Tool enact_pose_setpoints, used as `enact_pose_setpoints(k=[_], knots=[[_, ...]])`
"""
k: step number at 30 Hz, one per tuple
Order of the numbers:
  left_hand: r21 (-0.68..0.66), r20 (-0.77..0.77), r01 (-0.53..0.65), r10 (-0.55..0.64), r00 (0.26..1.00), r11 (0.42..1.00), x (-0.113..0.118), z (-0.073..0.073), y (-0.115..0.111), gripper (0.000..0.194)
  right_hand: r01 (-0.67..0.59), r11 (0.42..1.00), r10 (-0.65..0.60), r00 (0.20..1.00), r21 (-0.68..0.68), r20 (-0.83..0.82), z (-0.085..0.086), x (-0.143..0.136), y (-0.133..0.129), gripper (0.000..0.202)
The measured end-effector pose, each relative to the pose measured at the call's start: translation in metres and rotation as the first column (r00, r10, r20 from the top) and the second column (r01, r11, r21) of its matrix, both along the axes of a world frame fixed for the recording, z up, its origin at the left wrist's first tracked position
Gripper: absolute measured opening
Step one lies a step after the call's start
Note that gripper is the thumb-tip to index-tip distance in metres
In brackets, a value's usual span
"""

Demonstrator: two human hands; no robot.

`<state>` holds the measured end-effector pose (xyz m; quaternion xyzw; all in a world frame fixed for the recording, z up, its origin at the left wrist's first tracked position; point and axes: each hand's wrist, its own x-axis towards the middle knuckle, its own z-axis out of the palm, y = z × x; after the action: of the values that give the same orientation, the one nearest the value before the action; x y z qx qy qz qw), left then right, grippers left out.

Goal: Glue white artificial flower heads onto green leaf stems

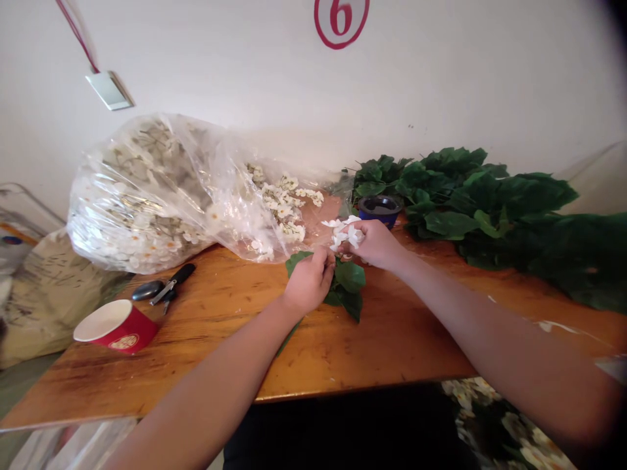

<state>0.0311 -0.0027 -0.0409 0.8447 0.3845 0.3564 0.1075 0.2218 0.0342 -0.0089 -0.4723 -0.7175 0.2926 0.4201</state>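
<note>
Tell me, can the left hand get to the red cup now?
Probably yes: the way to the red cup across the wooden table looks free. But the left hand seems to be holding green leaves, so it may need to let go first.

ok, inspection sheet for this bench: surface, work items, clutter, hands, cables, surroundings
Surface: wooden table, white scraps at right.
Work items: leaf sprig, white blossoms; clear plastic bag of white flowers behind left, leaf pile behind right.
Clutter: red paper cup, key bunch, dark-blue round container.
Hands: left hand pinching the leaf sprig, right hand the white blossoms.
Cables: red cable at wall plate.
Surroundings: white wall, circled red 6.
</note>
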Motion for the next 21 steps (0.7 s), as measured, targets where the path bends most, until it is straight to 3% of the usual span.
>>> enact_pose_setpoints(k=[9, 21], knots=[[-0.023, 0.021, -0.088, 0.088, 0.996, 0.996, 0.002, -0.001, 0.001, 0.010, 0.181, 0.983, -0.182, 0.981, 0.021, 0.061, -0.013, -0.008, -0.002, 0.024], [-0.053, 0.048, -0.115, 0.118, 0.992, 0.992, 0.006, -0.007, 0.002, 0.013, 0.230, 0.973, -0.226, 0.968, -0.026, 0.114, -0.015, -0.016, -0.008, 0.024]])
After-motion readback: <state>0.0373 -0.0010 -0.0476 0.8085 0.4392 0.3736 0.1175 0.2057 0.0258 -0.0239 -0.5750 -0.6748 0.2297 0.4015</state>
